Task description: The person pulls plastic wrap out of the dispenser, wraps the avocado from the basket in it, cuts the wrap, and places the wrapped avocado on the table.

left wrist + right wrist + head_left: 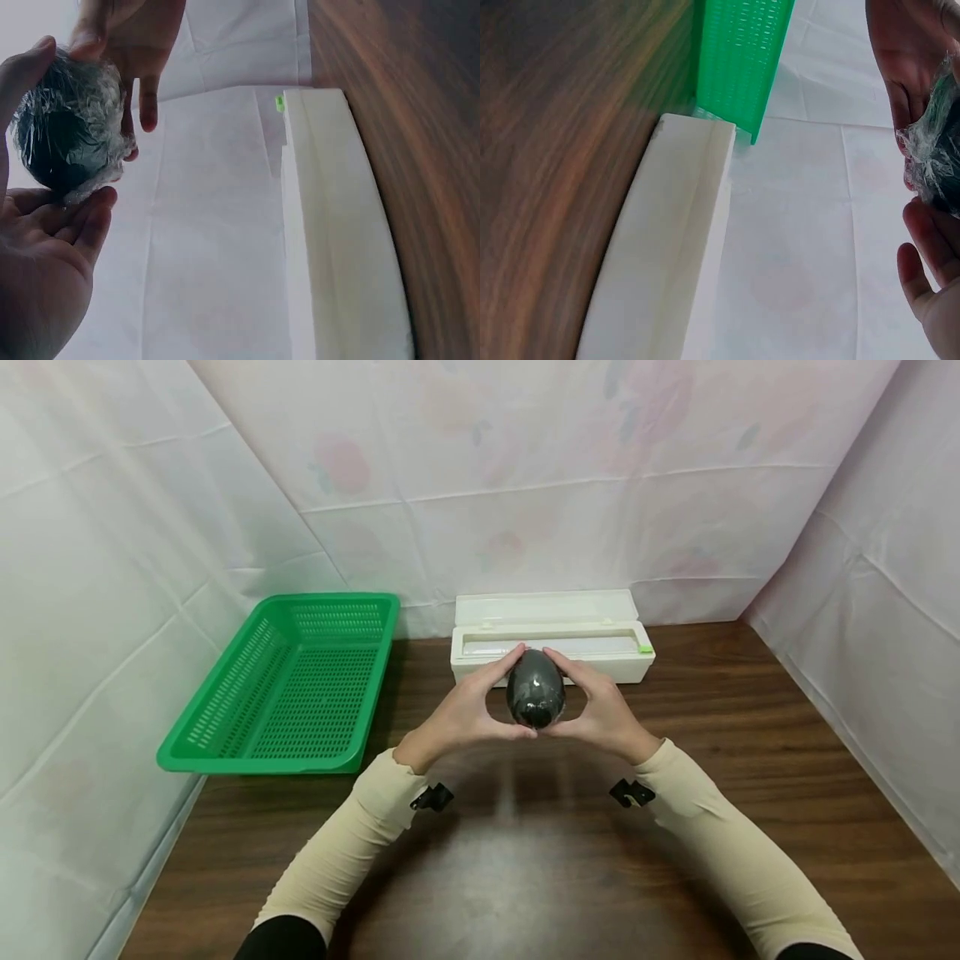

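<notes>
A dark egg-shaped object wrapped in clear film (535, 689) is held above the wooden table (525, 860), in front of the white wrap dispenser box (551, 639). My left hand (468, 710) grips its left side and my right hand (596, 706) grips its right side, thumbs below and fingers over the top. The left wrist view shows the crinkled film on the dark object (67, 131) between my left hand (45, 247) and the fingers (142, 52) of the other hand. In the right wrist view only an edge of the wrapped object (937, 146) shows at the right.
A green plastic basket (288, 685) stands empty at the back left of the table. The dispenser box (330, 225) has its lid open against the back wall. White sheet walls close off the left, back and right sides.
</notes>
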A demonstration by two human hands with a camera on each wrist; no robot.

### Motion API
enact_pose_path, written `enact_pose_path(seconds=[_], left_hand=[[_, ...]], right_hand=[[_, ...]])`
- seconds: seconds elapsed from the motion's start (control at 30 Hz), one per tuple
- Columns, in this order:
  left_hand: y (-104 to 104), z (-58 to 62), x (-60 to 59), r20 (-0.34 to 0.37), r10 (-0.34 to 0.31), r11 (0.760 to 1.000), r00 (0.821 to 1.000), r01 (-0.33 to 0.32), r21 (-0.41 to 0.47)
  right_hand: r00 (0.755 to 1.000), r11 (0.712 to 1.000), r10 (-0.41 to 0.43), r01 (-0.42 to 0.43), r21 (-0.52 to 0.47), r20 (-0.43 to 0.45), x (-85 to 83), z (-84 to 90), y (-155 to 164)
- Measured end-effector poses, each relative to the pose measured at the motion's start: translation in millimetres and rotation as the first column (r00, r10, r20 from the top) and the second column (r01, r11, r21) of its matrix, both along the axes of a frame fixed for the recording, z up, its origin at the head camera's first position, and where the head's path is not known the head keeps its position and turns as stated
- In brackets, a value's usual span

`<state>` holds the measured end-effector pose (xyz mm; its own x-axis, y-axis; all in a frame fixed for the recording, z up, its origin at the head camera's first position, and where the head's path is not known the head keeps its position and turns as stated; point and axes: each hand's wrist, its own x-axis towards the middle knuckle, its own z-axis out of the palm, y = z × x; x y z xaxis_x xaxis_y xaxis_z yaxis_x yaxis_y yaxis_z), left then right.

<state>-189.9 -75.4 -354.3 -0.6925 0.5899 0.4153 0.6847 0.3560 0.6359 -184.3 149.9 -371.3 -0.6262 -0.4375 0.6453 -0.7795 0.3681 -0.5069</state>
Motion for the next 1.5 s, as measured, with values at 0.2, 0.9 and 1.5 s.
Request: enact_pose_path(seconds=[0.2,0.9,1.5], left_hand=[[3.4,-4.2,-0.2,0.096,-0.013,0.998,0.995,0.007,0.065],[-1.5,-6.2,2.1,0.130,-0.013,0.983,0.991,-0.011,0.181],[1.4,-2.2,0.9,0.154,-0.003,0.990,0.988,-0.019,0.138]], right_hand=[[0.999,0.999,-0.025,0.026,-0.025,0.024,3.3,-1.8,0.1],[0.880,0.981,0.180,-0.130,-0.142,0.440,4.4,16.7,7.9],[0.980,0.997,0.055,-0.064,0.041,0.190,0.0,12.3,2.3]])
